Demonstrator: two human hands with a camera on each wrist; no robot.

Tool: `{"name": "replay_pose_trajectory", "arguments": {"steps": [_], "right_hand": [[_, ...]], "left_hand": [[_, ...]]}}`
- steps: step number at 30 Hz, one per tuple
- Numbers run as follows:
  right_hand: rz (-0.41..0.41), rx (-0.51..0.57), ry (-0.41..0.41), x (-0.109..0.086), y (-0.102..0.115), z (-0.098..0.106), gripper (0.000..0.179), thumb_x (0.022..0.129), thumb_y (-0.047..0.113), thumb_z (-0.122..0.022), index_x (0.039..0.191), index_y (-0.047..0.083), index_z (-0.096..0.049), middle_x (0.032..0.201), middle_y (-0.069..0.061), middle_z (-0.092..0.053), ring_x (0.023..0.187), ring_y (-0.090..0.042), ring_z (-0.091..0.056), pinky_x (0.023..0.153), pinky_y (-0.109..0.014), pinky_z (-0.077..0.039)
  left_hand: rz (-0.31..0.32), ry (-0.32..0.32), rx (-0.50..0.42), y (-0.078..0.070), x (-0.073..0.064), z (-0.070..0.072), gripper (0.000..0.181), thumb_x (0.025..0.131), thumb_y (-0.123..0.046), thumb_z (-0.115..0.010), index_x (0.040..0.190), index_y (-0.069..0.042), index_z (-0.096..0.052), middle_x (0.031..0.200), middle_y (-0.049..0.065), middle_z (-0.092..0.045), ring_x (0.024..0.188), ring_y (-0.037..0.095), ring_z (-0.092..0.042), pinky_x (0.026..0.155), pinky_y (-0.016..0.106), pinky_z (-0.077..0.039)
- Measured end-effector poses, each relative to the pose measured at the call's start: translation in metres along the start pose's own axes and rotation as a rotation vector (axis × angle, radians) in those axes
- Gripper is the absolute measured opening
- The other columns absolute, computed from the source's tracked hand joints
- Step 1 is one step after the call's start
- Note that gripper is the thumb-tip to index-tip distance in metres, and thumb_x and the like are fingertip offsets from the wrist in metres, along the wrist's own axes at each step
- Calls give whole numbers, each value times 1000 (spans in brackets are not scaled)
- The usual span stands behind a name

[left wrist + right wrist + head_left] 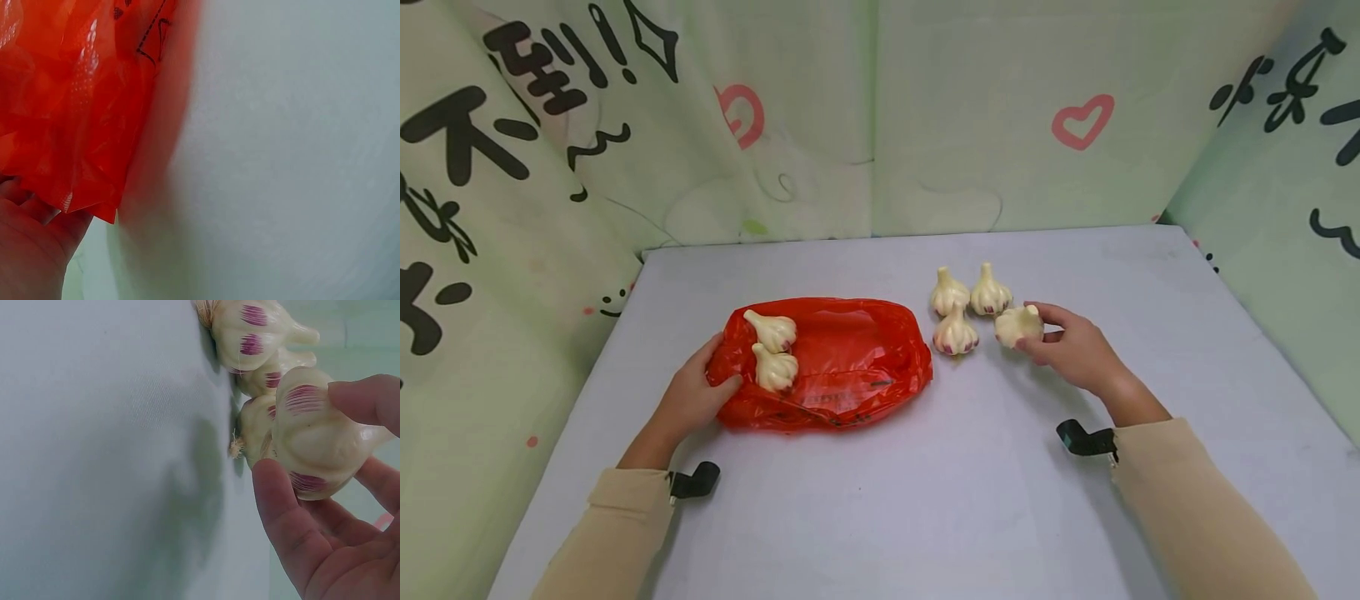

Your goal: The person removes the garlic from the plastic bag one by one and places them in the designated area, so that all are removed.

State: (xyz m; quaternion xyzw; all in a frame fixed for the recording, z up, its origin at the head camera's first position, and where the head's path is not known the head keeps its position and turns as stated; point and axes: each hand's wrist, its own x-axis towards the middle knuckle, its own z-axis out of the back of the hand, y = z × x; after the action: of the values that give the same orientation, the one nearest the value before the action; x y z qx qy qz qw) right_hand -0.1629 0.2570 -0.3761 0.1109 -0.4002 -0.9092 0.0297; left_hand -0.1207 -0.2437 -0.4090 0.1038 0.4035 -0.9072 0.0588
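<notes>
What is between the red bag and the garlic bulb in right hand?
In the head view, the front garlic bulb of the loose three stands between the red plastic bag and the held bulb.

So my left hand [31,250] is down in the bottom-left corner, fingers partly hidden by the crumpled edge of a shiny red plastic bag [69,106]. There's some black print [147,47] near the top. Beside it, a reddish shadow [175,106] falls on my pale desk [294,150], which takes up most of the right side.
</notes>
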Motion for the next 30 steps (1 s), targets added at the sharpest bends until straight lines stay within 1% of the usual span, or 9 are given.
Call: {"name": "replay_pose_trajectory", "arguments": {"steps": [5, 8, 11, 15, 18, 22, 24, 27, 30], "right_hand": [[-5, 22, 13, 0, -3, -1, 72, 92, 29, -71, 153, 6, -39, 143, -20, -49, 106, -29, -62, 75, -29, -51], [-5, 32, 21, 1, -4, -2, 73, 92, 26, -70, 153, 5, -38, 147, -20, -45, 110, -31, -60, 76, -29, -50], [2, 29, 25, 2, -5, -3, 73, 93, 26, -70, 153, 2, -36, 147, -24, -44, 112, -35, -61, 77, -29, -52], [7, 18, 25, 1, -6, -4, 75, 94, 28, -69, 153, -1, -34, 143, -29, -45, 113, -39, -62, 79, -31, -55], [-5, 16, 29, 1, -7, -6, 77, 93, 32, -71, 152, -3, -35, 139, -32, -47, 105, -37, -67, 83, -38, -57], [-27, -34, 35, 3, -9, -9, 80, 91, 40, -72, 150, -3, -38, 136, -34, -49, 88, -27, -72, 87, -46, -55], [-32, -74, 32, 4, -10, -10, 82, 91, 44, -71, 150, -2, -39, 135, -34, -50, 84, -22, -72, 87, -46, -53], [-38, -101, 26, 5, -9, -12, 82, 90, 47, -71, 150, -1, -40, 133, -34, -53, 79, -20, -71, 86, -45, -51], [-46, -108, 26, 6, -8, -13, 83, 89, 48, -72, 149, -1, -41, 132, -33, -53, 80, -23, -71, 86, -47, -50]], "left_hand": [[-2, -1, 2, -1, 0, 0, 81, 95, -19, -58, 160, -4, -12, 158, 27, -25, 138, 48, -32, 99, 60, -46], [-2, -1, 7, 0, 1, 0, 81, 95, -19, -58, 160, -4, -12, 158, 28, -25, 138, 48, -32, 99, 60, -46], [8, -1, 12, 0, 1, 0, 82, 95, -19, -59, 160, -4, -12, 158, 27, -25, 138, 48, -32, 99, 60, -45], [4, -5, 13, 1, 0, 0, 82, 95, -18, -59, 160, -3, -12, 158, 28, -24, 138, 49, -32, 98, 60, -46], [-3, -8, 11, 2, 1, 0, 82, 95, -18, -59, 160, -3, -12, 158, 28, -25, 138, 49, -32, 98, 60, -46], [2, -10, 12, 3, 1, -1, 81, 95, -18, -59, 160, -4, -12, 158, 28, -25, 138, 49, -32, 98, 60, -46], [2, -12, 14, 3, 1, -1, 82, 95, -18, -59, 160, -4, -12, 158, 28, -25, 138, 49, -32, 98, 60, -46], [3, -12, 17, 3, 1, -1, 82, 95, -18, -59, 160, -4, -12, 158, 28, -24, 138, 49, -31, 98, 60, -46], [5, -11, 20, 3, 1, 0, 82, 95, -19, -59, 160, -4, -12, 158, 28, -24, 139, 49, -31, 98, 60, -45]]}}
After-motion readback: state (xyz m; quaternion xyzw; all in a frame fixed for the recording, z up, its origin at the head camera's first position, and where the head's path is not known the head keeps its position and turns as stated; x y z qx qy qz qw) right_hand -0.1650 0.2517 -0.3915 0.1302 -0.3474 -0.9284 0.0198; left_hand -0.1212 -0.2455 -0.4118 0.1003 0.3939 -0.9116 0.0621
